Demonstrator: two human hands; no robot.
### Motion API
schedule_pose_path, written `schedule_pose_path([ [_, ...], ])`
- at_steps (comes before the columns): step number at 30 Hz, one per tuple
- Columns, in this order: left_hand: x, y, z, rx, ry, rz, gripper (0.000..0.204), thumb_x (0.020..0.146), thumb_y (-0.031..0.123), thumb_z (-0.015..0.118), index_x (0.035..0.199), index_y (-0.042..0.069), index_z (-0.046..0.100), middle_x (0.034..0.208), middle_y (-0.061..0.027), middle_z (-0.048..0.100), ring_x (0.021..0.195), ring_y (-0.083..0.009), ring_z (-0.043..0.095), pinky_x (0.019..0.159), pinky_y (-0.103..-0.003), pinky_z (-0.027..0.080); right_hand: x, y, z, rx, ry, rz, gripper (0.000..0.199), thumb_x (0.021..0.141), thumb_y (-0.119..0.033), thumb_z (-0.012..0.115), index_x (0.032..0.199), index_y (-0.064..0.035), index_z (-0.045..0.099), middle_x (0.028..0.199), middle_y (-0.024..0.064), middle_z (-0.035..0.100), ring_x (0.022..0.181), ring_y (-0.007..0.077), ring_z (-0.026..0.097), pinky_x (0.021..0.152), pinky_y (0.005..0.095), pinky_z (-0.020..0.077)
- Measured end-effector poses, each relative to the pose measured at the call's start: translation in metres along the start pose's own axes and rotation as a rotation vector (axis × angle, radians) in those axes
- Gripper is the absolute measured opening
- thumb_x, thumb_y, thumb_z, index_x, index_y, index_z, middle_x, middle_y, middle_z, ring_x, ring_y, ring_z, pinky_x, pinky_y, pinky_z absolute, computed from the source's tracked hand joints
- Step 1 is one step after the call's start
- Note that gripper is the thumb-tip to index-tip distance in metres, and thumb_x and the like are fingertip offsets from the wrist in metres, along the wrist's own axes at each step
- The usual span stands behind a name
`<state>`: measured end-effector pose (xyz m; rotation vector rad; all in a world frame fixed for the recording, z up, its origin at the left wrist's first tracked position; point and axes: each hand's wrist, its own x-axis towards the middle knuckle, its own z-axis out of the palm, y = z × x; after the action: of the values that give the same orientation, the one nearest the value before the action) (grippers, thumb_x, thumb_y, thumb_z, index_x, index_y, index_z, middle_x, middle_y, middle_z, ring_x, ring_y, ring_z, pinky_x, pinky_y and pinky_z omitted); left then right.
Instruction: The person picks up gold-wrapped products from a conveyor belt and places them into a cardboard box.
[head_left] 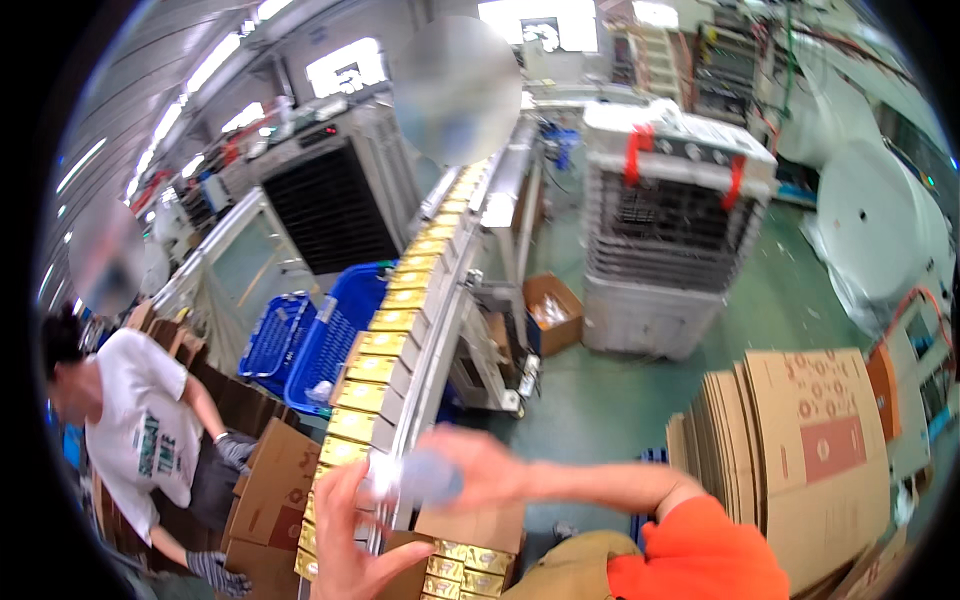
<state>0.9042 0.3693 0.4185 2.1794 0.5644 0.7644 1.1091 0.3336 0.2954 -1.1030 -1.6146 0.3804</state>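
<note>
My right hand (475, 465) reaches in from the right, closed on a translucent bluish roundish object (432, 478), blurred by motion. Beside it, my left hand (350, 535) is raised with thumb and fingers apart; a bright shiny glint lies between its fingertips and the bluish object. Both hands are over the near end of a conveyor (430, 375) carrying a long row of gold-topped small boxes (385, 343). Below them stands an open carton (480, 522), with several gold boxes (465, 578) packed inside.
At left, a person (140, 420) in striped gloves handles a cardboard box (275, 480). Blue crates (340, 315) stand beyond. An air cooler (665, 230) and a small open carton (553, 310) are right of the conveyor. Flattened cartons (800, 450) lean at right.
</note>
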Motion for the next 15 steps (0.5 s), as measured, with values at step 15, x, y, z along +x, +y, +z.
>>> schedule_pose_path([
  [15,0.079,-0.219,0.124,0.579,-0.054,-0.373,0.050,0.086,0.022,0.066,0.128,0.002,0.048,0.102,-0.0158,0.060,0.087,-0.0204,0.060,0.072,-0.033,0.050,0.066,0.166,-0.734,-0.618,1.438,0.058,0.065,0.059,-0.018,0.083,0.108,0.0075,0.048,0.101,0.0144,0.060,0.088,0.0212,0.060,0.079,0.0323,0.0476],
])
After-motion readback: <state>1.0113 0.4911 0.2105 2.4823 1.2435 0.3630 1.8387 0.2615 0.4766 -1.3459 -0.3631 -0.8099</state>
